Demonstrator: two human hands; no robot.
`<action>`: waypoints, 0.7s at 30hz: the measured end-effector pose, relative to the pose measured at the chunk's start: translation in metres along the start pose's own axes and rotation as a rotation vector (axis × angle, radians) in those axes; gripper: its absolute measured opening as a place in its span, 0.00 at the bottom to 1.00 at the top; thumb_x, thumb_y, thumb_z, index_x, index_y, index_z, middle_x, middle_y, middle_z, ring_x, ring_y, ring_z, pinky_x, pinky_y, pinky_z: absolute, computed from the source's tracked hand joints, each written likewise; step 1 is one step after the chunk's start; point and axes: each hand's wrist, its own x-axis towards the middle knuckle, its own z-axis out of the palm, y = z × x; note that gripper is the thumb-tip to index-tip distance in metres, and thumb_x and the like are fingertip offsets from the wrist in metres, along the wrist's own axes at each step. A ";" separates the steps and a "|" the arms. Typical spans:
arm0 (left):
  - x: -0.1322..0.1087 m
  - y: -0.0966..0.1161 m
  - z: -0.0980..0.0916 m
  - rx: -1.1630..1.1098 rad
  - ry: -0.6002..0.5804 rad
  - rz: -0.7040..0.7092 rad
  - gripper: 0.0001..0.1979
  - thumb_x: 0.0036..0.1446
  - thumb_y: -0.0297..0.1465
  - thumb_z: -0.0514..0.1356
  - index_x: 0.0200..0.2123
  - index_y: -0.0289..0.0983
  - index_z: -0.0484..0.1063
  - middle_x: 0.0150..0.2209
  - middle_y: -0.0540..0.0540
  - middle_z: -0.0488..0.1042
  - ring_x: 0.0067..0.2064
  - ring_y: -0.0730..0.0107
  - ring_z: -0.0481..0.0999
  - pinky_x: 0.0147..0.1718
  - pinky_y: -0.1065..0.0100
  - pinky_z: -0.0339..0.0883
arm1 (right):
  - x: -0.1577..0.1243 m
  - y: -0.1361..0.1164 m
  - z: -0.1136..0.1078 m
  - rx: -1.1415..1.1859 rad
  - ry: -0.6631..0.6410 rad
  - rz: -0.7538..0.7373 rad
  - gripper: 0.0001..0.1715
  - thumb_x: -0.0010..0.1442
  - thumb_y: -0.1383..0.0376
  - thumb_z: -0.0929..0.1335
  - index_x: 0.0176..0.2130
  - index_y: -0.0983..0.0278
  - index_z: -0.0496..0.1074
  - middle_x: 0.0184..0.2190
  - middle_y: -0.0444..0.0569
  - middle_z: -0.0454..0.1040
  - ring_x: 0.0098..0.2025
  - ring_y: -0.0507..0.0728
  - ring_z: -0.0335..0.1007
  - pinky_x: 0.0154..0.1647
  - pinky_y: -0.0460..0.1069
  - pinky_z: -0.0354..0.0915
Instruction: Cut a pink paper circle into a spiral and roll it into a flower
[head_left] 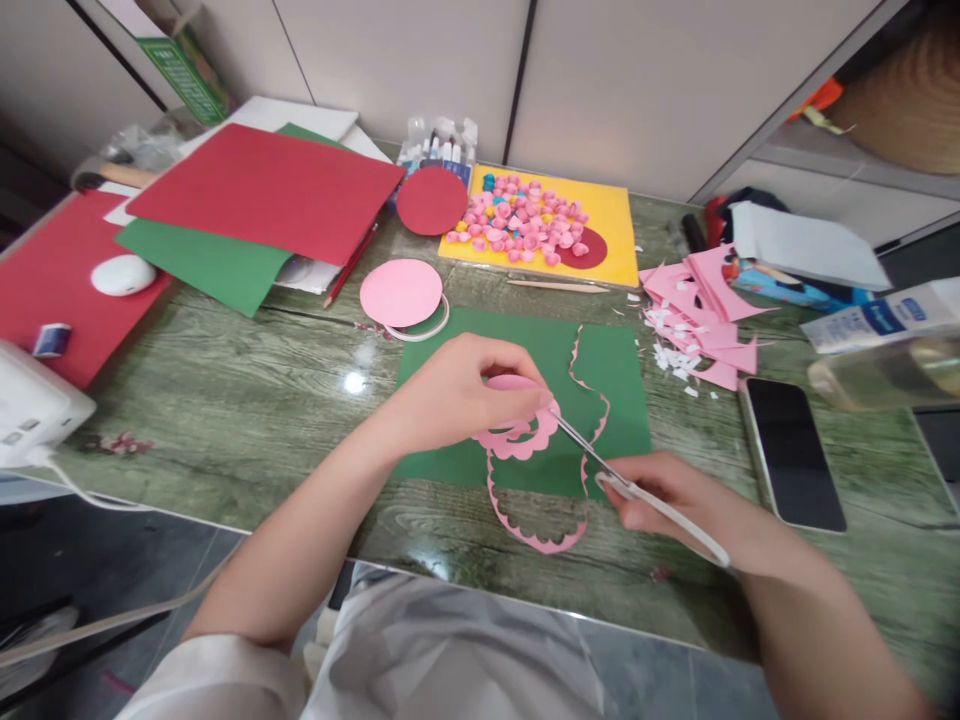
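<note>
My left hand (480, 390) pinches a pink paper spiral (517, 440) with a scalloped edge, held above a green sheet (622, 400). In my right hand (667, 490) are white-handled scissors (675, 515), their blades reaching the spiral's right edge beside my left fingertips. A thin scalloped strip of pink paper (540, 543) hangs in a loop below the spiral and curls up to the right over the green sheet. My left fingers hide part of the spiral and the blade tips.
A pink disc (401, 293) lies behind my left hand. Rolled pink paper pieces (525, 215) sit on a yellow sheet (611, 215). Pink scraps (701, 320) and a phone (793, 455) are to the right. Red sheets (270, 190) and a white charger (37, 405) stand left.
</note>
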 end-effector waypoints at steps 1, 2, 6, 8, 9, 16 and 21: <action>0.000 0.000 0.000 0.000 -0.010 -0.002 0.07 0.49 0.30 0.55 0.25 0.34 0.72 0.25 0.49 0.71 0.26 0.75 0.67 0.23 0.75 0.59 | 0.000 0.001 0.000 -0.007 -0.005 0.001 0.27 0.55 0.45 0.64 0.23 0.63 0.54 0.21 0.39 0.46 0.24 0.49 0.40 0.22 0.46 0.39; -0.001 0.001 -0.001 0.001 -0.018 -0.004 0.07 0.49 0.29 0.55 0.25 0.34 0.72 0.25 0.49 0.71 0.26 0.76 0.67 0.22 0.75 0.59 | 0.000 0.002 -0.001 -0.016 -0.012 0.002 0.27 0.55 0.45 0.64 0.23 0.63 0.54 0.21 0.39 0.47 0.24 0.49 0.40 0.21 0.46 0.39; -0.001 0.000 -0.002 0.012 -0.047 -0.007 0.06 0.48 0.28 0.56 0.24 0.35 0.72 0.24 0.50 0.71 0.26 0.76 0.67 0.22 0.76 0.59 | 0.000 0.005 -0.002 -0.046 -0.040 0.010 0.27 0.54 0.45 0.64 0.23 0.64 0.56 0.21 0.39 0.48 0.24 0.49 0.41 0.21 0.45 0.40; -0.001 0.000 -0.003 0.023 -0.072 -0.016 0.06 0.49 0.29 0.56 0.25 0.35 0.73 0.25 0.49 0.72 0.27 0.75 0.69 0.22 0.76 0.60 | 0.000 0.004 -0.003 -0.049 -0.049 0.019 0.27 0.54 0.46 0.65 0.23 0.64 0.56 0.21 0.38 0.48 0.24 0.49 0.42 0.21 0.45 0.40; -0.001 -0.001 -0.003 0.032 -0.087 -0.020 0.06 0.49 0.29 0.56 0.26 0.35 0.73 0.26 0.49 0.73 0.27 0.74 0.70 0.23 0.76 0.61 | 0.000 0.003 -0.003 -0.052 -0.055 0.025 0.26 0.54 0.46 0.65 0.23 0.64 0.56 0.21 0.38 0.48 0.24 0.49 0.42 0.21 0.45 0.40; -0.003 0.000 -0.005 0.063 -0.186 -0.047 0.07 0.48 0.29 0.56 0.27 0.36 0.74 0.29 0.48 0.76 0.32 0.69 0.73 0.23 0.76 0.65 | -0.002 -0.003 -0.003 -0.114 -0.077 0.076 0.24 0.55 0.51 0.66 0.21 0.63 0.54 0.20 0.38 0.48 0.23 0.49 0.42 0.22 0.45 0.41; -0.004 -0.001 -0.006 0.060 -0.247 -0.079 0.07 0.49 0.29 0.55 0.27 0.37 0.74 0.30 0.48 0.76 0.32 0.70 0.73 0.20 0.77 0.65 | -0.003 0.001 -0.004 -0.162 -0.098 0.095 0.24 0.56 0.51 0.65 0.22 0.63 0.54 0.19 0.38 0.49 0.23 0.49 0.43 0.21 0.45 0.43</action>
